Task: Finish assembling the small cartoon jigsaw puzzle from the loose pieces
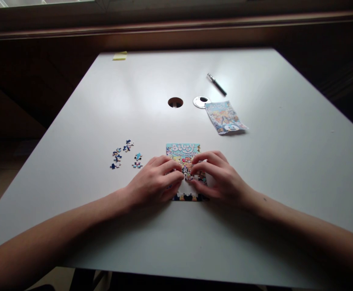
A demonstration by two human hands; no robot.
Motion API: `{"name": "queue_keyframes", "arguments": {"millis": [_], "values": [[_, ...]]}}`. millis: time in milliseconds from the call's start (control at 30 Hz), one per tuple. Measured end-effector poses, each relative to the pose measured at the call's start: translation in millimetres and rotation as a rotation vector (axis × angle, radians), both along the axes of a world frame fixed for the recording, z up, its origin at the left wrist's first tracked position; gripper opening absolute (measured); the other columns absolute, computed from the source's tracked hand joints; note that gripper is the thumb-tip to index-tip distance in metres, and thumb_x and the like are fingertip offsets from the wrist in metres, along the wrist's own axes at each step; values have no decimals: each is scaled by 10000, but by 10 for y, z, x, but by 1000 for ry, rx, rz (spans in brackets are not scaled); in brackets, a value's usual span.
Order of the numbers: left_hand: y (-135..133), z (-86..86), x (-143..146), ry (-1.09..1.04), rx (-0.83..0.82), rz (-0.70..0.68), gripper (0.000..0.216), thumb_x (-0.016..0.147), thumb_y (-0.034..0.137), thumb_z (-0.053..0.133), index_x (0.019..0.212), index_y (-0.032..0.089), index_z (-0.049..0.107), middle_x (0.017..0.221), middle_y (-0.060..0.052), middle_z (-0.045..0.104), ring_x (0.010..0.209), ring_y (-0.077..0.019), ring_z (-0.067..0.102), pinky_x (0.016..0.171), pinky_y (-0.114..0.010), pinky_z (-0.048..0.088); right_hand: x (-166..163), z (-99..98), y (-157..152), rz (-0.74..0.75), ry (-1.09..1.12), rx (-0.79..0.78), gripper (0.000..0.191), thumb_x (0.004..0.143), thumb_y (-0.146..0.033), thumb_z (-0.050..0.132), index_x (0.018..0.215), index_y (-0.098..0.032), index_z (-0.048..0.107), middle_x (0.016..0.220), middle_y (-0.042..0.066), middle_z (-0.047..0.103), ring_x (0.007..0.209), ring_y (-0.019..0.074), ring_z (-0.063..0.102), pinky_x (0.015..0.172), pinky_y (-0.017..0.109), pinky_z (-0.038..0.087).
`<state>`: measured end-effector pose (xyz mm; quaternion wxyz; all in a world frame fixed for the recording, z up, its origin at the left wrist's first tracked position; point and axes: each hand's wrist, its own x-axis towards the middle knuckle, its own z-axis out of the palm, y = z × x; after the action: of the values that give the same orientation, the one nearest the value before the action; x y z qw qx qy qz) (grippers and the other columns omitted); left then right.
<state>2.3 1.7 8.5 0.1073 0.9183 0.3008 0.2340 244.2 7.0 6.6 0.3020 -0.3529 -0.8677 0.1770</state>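
A partly assembled jigsaw puzzle (182, 149) with a light-blue title strip lies flat on the table, and a bare gap shows in its lower middle. Over its left side is my left hand (158, 178), fingers curled together with the tips at the gap; whatever they pinch is hidden. My right hand (220, 176) rests over the right side, thumb and fingertips closed around a small puzzle piece (188, 176) at the gap's upper edge. Left of my left hand lie several loose puzzle pieces (128, 146), among them a light-blue piece (138, 156).
A creased picture sheet (225, 117) lies beyond my right hand, overlapping a round grommet cover (199, 102). Next to that is a cable hole (175, 102). A black pen (216, 84) and a yellow sticky note (120, 55) lie farther back on the white table (146, 81).
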Motion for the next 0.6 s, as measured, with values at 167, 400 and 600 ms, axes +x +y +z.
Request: {"name": "queue_keyframes", "arguments": {"millis": [167,400,600], "values": [[-1,-4,1,-9,3,-6,98,958,200,548,1000,204,636,1100,-55,678,1032,-215,562,924,-385,474,-12,-11,-2,-15,-41,-18,124,846,-204,681,955,-252,648,1090,76,633,1055,261,553,932,459,477],[-1,0,2,-4,-1,-3,94,956,198,546,989,203,634,1102,-54,677,1030,-216,562,929,-385,473,-11,-9,-4,-16,-44,-20,134,847,-203,679,968,-255,650,1089,78,629,1053,262,551,931,456,478],[-2,-1,5,-6,13,2,94,950,198,552,994,207,635,1096,-57,677,1026,-210,565,930,-381,475,-7,-12,-4,-23,-43,-22,129,845,-223,685,965,-259,654,1090,76,635,1053,266,558,929,463,478]]}}
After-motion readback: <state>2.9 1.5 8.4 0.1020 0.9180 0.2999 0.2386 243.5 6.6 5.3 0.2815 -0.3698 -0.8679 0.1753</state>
